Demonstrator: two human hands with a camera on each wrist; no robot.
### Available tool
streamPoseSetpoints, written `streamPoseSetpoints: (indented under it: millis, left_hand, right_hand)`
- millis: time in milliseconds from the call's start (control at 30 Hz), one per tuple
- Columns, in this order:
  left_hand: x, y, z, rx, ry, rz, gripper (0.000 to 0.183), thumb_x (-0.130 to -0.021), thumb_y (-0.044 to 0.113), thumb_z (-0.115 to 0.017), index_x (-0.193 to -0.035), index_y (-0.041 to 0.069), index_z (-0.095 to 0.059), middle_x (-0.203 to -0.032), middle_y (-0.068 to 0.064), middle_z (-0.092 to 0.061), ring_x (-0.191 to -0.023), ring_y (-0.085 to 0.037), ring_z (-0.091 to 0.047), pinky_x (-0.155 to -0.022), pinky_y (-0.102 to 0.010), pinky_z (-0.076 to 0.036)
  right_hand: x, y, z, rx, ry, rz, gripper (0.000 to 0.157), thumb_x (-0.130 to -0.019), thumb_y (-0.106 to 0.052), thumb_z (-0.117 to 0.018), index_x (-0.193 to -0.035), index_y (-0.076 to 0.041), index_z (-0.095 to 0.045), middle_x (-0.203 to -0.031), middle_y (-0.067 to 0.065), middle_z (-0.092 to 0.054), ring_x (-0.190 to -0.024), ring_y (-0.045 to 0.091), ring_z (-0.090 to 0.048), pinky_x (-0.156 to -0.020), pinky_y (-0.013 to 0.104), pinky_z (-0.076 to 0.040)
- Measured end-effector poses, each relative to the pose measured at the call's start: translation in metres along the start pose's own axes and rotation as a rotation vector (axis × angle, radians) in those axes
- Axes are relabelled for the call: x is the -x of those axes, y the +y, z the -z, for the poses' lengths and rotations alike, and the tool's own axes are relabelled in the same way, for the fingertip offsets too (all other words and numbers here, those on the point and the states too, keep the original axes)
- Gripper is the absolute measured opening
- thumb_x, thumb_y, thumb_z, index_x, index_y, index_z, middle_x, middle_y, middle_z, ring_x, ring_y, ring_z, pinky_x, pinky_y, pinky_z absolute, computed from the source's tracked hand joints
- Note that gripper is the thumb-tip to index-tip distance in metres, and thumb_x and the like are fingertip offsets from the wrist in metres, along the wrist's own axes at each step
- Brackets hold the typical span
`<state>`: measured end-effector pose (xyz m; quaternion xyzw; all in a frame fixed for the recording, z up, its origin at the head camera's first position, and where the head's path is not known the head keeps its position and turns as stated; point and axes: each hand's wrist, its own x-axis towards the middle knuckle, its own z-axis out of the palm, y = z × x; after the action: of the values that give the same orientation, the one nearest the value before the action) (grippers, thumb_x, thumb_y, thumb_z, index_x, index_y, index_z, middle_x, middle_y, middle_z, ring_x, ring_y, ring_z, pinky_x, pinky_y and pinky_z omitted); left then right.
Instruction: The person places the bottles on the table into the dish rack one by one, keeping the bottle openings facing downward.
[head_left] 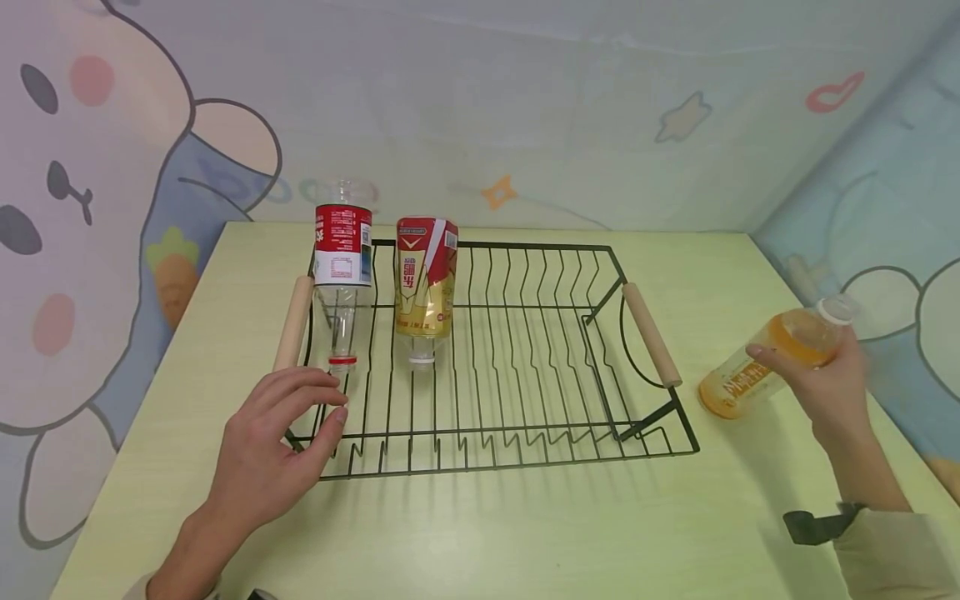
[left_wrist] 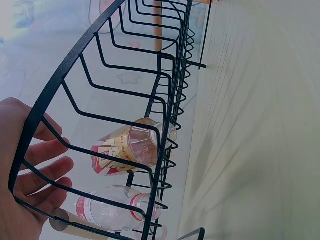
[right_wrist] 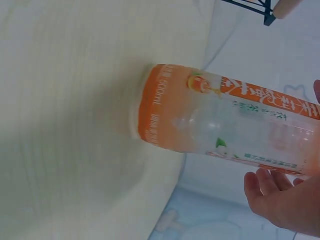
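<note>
My right hand (head_left: 836,383) holds a clear plastic drink bottle (right_wrist: 240,117) with an orange label. In the head view it tilts, white cap up to the right and base down to the left; whether the base touches the table cannot be told. My left hand (head_left: 266,442) is at the near left corner of a black wire dish rack (head_left: 525,433), thumb apart from loosely bent fingers. Upside down in the rack's left part are a clear bottle (head_left: 343,246) with a red and white label and a bottle with a red and gold label (head_left: 426,275).
Wooden handles flank the rack, one on the left (head_left: 294,321) and one on the right (head_left: 651,333). It stands on a pale yellow-green table (head_left: 525,533). Behind and to the right hangs a printed cartoon backdrop (head_left: 525,108).
</note>
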<state>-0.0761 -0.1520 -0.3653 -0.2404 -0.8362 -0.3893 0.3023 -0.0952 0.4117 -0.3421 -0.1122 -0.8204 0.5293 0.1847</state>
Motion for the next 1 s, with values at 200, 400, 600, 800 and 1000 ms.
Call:
streamPoseSetpoints:
  millis: [200,400,600,800,1000]
  left_hand:
    - [0.0,0.0,0.0,0.0,0.007,-0.003,0.013,-0.074,0.003,-0.07,-0.084,0.011,-0.072,-0.097,-0.004,-0.068,-0.1,-0.023,-0.057,-0.093,-0.012,-0.035]
    - [0.0,0.0,0.0,0.002,0.012,-0.003,0.013,-0.073,0.003,-0.07,-0.083,0.012,-0.072,-0.097,-0.004,-0.068,-0.1,-0.023,-0.058,-0.093,-0.012,-0.035]
    - [0.0,0.0,0.0,0.01,0.014,0.007,0.012,-0.074,0.003,-0.07,-0.083,0.011,-0.072,-0.097,-0.005,-0.068,-0.1,-0.023,-0.057,-0.094,-0.011,-0.035]
    - [0.001,0.0,0.0,0.01,0.021,0.004,0.015,-0.072,0.002,-0.07,-0.083,0.012,-0.072,-0.097,-0.004,-0.068,-0.1,-0.022,-0.057,-0.093,-0.011,-0.035]
    - [0.001,0.0,0.001,0.013,-0.004,0.028,0.012,-0.075,0.003,-0.069,-0.083,0.01,-0.072,-0.097,-0.004,-0.068,-0.101,-0.022,-0.057,-0.093,-0.011,-0.035]
  right_hand:
    - [0.01,0.022,-0.008,0.09,-0.061,-0.033,0.06,-0.083,-0.008,-0.075,-0.13,-0.029,-0.045,-0.115,-0.021,-0.049,-0.106,-0.001,-0.046,-0.076,0.007,-0.039]
    - [0.017,0.039,-0.014,0.198,-0.081,-0.079,0.051,-0.084,-0.018,-0.075,-0.125,-0.028,-0.046,-0.107,-0.025,-0.049,-0.099,-0.005,-0.047,-0.075,0.007,-0.04]
    - [0.019,0.052,-0.016,0.24,-0.109,-0.116,0.056,-0.085,-0.021,-0.075,-0.132,-0.015,-0.045,-0.102,-0.028,-0.048,-0.095,-0.009,-0.046,-0.074,0.008,-0.039]
    - [0.017,0.055,-0.017,0.275,-0.125,-0.127,0.06,-0.085,-0.024,-0.074,-0.135,-0.01,-0.044,-0.102,-0.028,-0.047,-0.095,-0.008,-0.045,-0.076,0.012,-0.038]
    - [0.014,0.051,-0.017,0.275,-0.124,-0.104,0.058,-0.085,-0.023,-0.074,-0.133,-0.009,-0.045,-0.102,-0.027,-0.048,-0.096,-0.007,-0.046,-0.076,0.012,-0.038]
